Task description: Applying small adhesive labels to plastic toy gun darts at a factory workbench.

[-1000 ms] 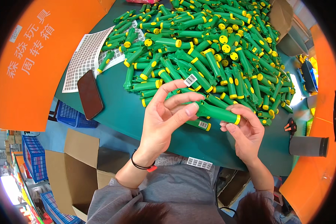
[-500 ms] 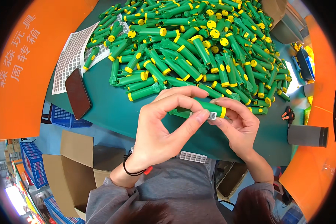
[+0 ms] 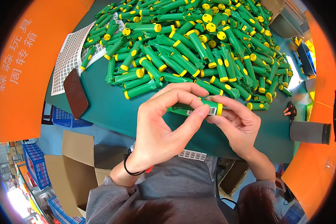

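Note:
Between my two hands is a green tube [image 3: 183, 111] with a yellow end band, held above the near edge of the table. My right hand [image 3: 240, 125] pinches it by the banded end, thumb below and fingers above. My left hand [image 3: 162, 121] curls over the middle of the tube, its thumb pressing on a small white barcode sticker [image 3: 212, 111] that lies against the tube beside the yellow band. The left thumb covers part of the sticker. Just beyond my hands spreads a large pile of similar green tubes [image 3: 138, 89] with yellow ends.
Sticker sheets [image 3: 65, 61] and a dark phone [image 3: 76, 94] lie at the left of the green table [image 3: 112, 115]. A sticker strip [image 3: 192, 155] is at my lap. At right are scissors [image 3: 289, 110] and a grey tumbler [image 3: 309, 132]. Below left stand an open cardboard box [image 3: 72, 177] and blue crates [image 3: 35, 164].
The barcode sticker, which jutted from under my left thumb, now lies along the tube with more of it showing. My left thumb has shifted slightly left. The view has shifted a little.

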Motion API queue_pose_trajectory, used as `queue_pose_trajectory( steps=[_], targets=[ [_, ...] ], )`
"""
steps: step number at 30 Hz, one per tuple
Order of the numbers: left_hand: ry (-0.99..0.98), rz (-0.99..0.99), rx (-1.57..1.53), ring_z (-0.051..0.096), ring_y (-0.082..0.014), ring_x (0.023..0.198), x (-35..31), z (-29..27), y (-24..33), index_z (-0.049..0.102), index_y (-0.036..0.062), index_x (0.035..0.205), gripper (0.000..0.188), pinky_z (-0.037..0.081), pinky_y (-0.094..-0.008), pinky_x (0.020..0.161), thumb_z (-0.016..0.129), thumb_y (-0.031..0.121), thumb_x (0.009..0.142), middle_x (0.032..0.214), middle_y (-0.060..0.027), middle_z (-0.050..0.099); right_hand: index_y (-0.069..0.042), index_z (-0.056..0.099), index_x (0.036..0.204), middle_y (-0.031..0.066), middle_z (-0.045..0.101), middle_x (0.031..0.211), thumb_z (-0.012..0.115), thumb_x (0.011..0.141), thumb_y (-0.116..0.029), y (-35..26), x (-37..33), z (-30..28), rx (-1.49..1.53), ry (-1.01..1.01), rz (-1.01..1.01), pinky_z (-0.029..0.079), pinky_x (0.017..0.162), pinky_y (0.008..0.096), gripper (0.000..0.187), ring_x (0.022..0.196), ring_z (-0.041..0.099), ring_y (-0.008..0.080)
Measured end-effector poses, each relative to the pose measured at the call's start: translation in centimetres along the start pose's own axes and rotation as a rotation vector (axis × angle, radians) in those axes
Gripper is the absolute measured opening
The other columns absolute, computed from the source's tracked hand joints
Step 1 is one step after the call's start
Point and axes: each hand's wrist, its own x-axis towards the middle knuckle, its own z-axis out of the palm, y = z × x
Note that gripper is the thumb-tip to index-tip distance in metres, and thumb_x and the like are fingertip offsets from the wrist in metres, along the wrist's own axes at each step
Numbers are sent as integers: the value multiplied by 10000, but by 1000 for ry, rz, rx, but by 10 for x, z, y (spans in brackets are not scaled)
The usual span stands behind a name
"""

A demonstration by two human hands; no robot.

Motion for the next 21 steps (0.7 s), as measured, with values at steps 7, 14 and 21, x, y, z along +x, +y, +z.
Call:
queue_pose_trajectory(
  steps=[7,14,21],
  targets=[
    [12,21,5,607,-174,1053,0,1,-2,673,-12,887,55,462,-316,947,711,-1,849,1117,-126,663,108,555,1257,211,610,1251,604,872,172,5,-1,1,-9,11,-50,554,985,395,393,1096,658,295],
    [14,10,-16,610,-169,1035,0,2,-3,670,-18,889,58,471,-310,928,708,-6,847,1105,-126,662,106,551,1262,216,603,1264,598,883,162,5,-2,0,-18,4,-56,551,989,399,387,1110,651,308],
    [16,53,11,609,-163,1022,1,3,-5,666,-21,882,60,471,-303,922,707,-5,842,1093,-122,662,107,551,1261,220,599,1270,601,875,170,6,-3,-1,-36,12,-61,552,989,397,394,1116,649,310]
  ],
)
